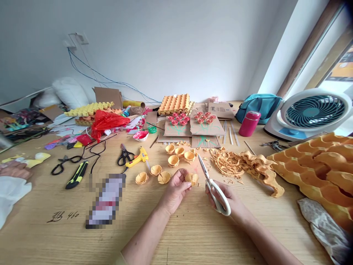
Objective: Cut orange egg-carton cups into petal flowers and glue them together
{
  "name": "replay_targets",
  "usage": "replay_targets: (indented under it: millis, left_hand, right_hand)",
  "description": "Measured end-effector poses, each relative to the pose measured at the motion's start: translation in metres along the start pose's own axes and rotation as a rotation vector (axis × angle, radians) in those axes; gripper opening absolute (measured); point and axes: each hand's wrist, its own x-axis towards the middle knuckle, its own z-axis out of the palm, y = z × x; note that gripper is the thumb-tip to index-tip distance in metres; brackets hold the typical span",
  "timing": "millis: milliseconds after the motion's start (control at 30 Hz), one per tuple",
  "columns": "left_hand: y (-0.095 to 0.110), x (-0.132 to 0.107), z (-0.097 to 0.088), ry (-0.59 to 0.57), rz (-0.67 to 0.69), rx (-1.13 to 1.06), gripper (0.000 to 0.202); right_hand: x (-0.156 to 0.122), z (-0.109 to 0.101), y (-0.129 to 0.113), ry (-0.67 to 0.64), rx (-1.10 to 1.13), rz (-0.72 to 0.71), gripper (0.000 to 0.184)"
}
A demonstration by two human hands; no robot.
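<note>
Watching remotely: my left hand is pinching one orange cup at its fingertips — right hand wrapped around one pair of white scissors. Hands apart; held cup sits between them, just left of the blades, clear of them. I count seven loose cups beyond: four farther, three nearer. Held one's small, rounded, matte, pale orange.

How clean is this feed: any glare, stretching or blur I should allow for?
Head view: the bright window is partly washed out; near the right edge, wide-angle distortion seems to stretch the orange pulp egg tray; blocky pixelation masks a pale oblong item at lower left; the white-handled metal scissors look fairly sharp.
</note>
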Motion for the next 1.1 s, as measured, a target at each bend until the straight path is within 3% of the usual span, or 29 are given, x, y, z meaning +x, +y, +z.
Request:
replay_targets:
  millis: [400, 700, 1100]
  left_hand:
    - [-0.001, 0.003, -0.003, 0.092, 0.124, 0.187, 0.036]
    - [-0.002, 0.003, -0.002, 0.113, 0.192, 0.294, 0.031]
    - [0.000, 0.003, -0.006, 0.188, 0.260, 0.399, 0.021]
  right_hand:
    - [-0.004, 0.003, -0.001, -0.005, -0.523, -0.108, 0.034]
    - [-0.002, 0.000, 0.008, 0.040, -0.687, -0.143, 0.026]
    - [-0.006, -0.002, -0.003, 0.053, -0.957, -0.237, 0.023]
